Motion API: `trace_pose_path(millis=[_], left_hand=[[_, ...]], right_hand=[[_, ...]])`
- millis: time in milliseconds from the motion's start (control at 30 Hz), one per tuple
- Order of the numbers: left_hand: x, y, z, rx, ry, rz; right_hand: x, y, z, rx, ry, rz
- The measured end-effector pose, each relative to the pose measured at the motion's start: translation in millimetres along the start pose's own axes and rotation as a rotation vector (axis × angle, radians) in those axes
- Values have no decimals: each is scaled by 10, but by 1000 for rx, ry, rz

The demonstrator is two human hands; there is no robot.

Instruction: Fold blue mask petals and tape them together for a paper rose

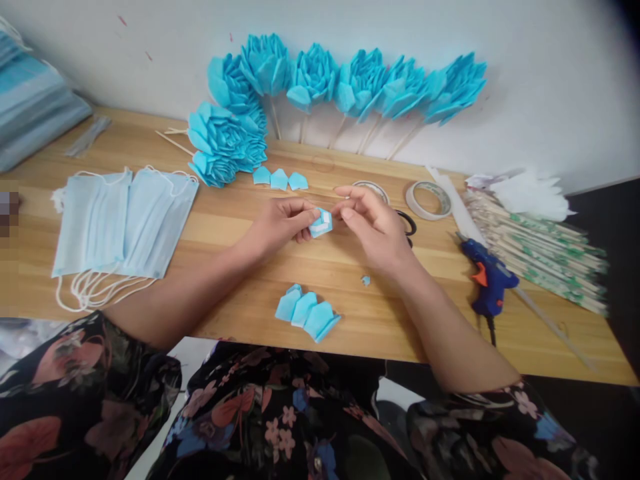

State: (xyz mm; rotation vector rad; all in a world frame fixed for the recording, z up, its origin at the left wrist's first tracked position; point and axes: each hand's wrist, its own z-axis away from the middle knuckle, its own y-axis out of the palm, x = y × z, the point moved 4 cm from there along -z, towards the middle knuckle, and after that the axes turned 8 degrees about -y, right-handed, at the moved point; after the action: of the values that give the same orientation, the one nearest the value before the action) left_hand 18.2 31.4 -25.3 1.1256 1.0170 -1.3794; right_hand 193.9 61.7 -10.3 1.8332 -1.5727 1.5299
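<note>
My left hand pinches a small blue felt-like petal between thumb and fingers. White strips that look like tape lie on the petal's face. Just to its right hovers my right hand, fingers curled but apart, fingertips close to the petal's edge; whether they touch it I cannot tell. Beyond the hands, three cut petals lie in a row. A cluster of folded blue petals rests nearer to me, and a tiny blue scrap lies below my right hand.
Several blue flowers on sticks lean against the wall, with more heaped at left. Face masks lie on the left. A tape roll, black scissors handles, blue glue gun and wrapped chopsticks occupy the right.
</note>
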Motion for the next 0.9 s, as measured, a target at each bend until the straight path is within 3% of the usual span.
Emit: trace_pose_path(millis=[267, 900], left_hand=[[-34, 4, 20, 4, 95, -61], [-59, 46, 34, 46, 117, -96]], right_hand=[[-45, 125, 10, 77, 112, -126], [74, 176, 8, 67, 50, -9]])
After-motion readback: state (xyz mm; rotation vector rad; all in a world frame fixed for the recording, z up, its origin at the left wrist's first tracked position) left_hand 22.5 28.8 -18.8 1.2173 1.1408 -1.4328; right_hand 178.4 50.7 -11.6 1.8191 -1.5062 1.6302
